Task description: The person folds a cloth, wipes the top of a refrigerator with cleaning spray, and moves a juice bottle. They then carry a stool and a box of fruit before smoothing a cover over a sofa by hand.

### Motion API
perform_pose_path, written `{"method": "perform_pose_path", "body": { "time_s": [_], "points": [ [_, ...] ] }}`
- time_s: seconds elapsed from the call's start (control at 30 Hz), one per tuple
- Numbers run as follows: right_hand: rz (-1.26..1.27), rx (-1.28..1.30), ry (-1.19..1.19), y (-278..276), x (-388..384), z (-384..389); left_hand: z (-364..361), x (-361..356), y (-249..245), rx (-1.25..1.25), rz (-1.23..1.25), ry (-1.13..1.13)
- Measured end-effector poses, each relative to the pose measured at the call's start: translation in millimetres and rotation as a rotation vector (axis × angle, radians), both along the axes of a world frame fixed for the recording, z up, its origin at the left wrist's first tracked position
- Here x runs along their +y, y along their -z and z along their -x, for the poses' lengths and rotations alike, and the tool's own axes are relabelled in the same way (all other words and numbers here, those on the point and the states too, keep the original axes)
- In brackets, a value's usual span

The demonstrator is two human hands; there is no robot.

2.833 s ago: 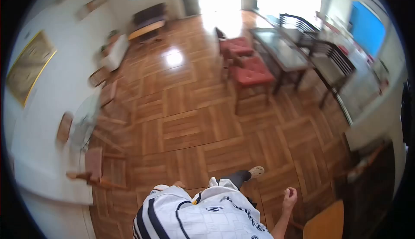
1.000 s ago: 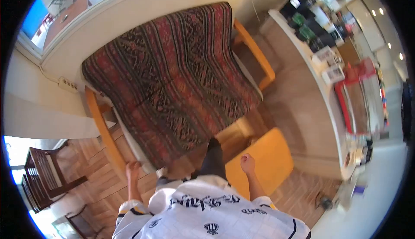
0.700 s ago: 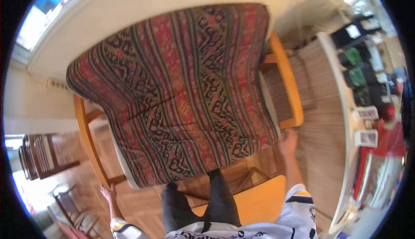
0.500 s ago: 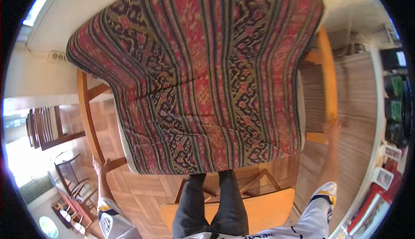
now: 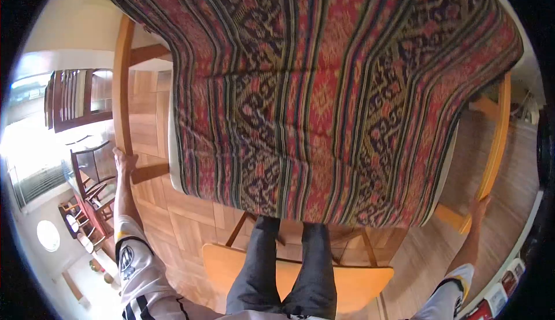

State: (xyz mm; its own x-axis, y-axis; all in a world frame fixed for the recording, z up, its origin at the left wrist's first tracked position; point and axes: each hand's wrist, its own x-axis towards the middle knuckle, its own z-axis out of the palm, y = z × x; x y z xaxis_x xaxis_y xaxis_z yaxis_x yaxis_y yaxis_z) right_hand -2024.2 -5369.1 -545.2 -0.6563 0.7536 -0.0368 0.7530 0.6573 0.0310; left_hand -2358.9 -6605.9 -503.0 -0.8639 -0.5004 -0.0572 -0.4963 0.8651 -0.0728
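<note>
Indoors, above a parquet floor [image 5: 191, 227], with dark wooden chairs [image 5: 87, 97] far off on the left beside a bright window. Straight ahead and filling most of the view, a wood-framed settee [image 5: 151, 172] draped in a red patterned throw [image 5: 324, 89]. Near and below, a pale wooden stool [image 5: 352, 279] under two dark-trousered legs.

Against half a second ago: much closer to the throw, now spread up to the top edge. Left hand higher in view, right hand lower and further right.

Left hand [image 5: 123, 161] stretched out to the left, clasped on the near end of the left armrest [image 5: 122, 77]. Right hand [image 5: 478, 207] stretched out to the right, gripping the near end of the right armrest [image 5: 496, 141]. Both arms almost straight, white sleeves at the shoulders.
</note>
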Motion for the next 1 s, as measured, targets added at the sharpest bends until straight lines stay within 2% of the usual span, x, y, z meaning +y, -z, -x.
{"method": "perform_pose_path", "body": {
  "time_s": [0.07, 0.17, 0.2, 0.27, 0.3, 0.37, 0.4, 0.43, 0.47, 0.5, 0.53, 0.6, 0.63, 0.7, 0.73, 0.77, 0.8, 0.87, 0.9, 0.93, 1.0],
  "points": [
    [0.092, -0.083, 0.093, 14, 37, -23, -6, -5, 5, -0.017, 0.034, -0.05],
    [0.15, -0.075, 0.067, -1, 20, -18, -10, 9, 2, -0.119, 0.058, -0.114],
    [-0.044, -0.164, 0.102, -10, -4, -4, -12, 7, -3, -0.152, 0.077, -0.134],
    [-0.432, -0.353, 0.177, -35, -79, 40, -22, 69, -9, 0.037, 0.41, 0.157],
    [-0.302, -0.122, 0.023, -42, -111, 57, -30, 103, -5, 0.148, 0.568, 0.301],
    [-0.213, -0.023, -0.195, -53, -187, 87, -70, 122, 28, 0.188, 0.287, 0.458],
    [-0.252, -0.144, -0.253, -36, -217, 84, -98, 120, 54, 0.113, -0.064, 0.435],
    [-0.113, -0.171, -0.209, -4, -229, 69, -123, 126, 78, 0.076, -0.3, 0.333],
    [0.02, -0.198, -0.155, 26, -242, 56, -138, 143, 88, -0.085, -0.342, 0.176],
    [0.137, -0.253, -0.002, 54, -247, 42, -173, 127, 134, 0.045, -0.259, 0.261],
    [0.257, -0.309, 0.148, 86, -251, 25, -181, 130, 154, -0.025, -0.255, 0.093],
    [0.509, -0.141, 0.372, 131, -244, -14, -200, 134, 176, -0.176, -0.232, -0.246],
    [0.354, -0.17, 0.406, 135, -254, -20, -196, 149, 166, -0.042, -0.264, -0.189],
    [0.044, -0.234, 0.456, 149, -277, -20, -179, 158, 144, -0.193, -0.602, -0.329],
    [0.241, -0.019, 0.412, 148, -278, -22, -182, 153, 143, -0.268, -0.769, -0.398],
    [0.433, 0.2, 0.369, 146, -280, -25, -191, 128, 157, -0.326, -0.546, -0.11],
    [0.62, 0.421, 0.32, 140, -282, -30, -200, 110, 166, -0.278, -0.54, -0.101],
    [0.402, 0.012, 0.199, 164, -253, -69, -208, 95, 177, -0.161, -0.532, -0.085],
    [0.292, -0.185, 0.133, 176, -240, -81, -194, 107, 154, -0.196, -0.778, -0.256],
    [0.278, -0.151, 0.205, 170, -241, -76, -190, 124, 140, -0.067, -0.912, -0.361],
    [0.251, -0.09, 0.357, 134, -259, -43, -186, 108, 135, -0.052, -0.883, -0.297]
  ]
}}
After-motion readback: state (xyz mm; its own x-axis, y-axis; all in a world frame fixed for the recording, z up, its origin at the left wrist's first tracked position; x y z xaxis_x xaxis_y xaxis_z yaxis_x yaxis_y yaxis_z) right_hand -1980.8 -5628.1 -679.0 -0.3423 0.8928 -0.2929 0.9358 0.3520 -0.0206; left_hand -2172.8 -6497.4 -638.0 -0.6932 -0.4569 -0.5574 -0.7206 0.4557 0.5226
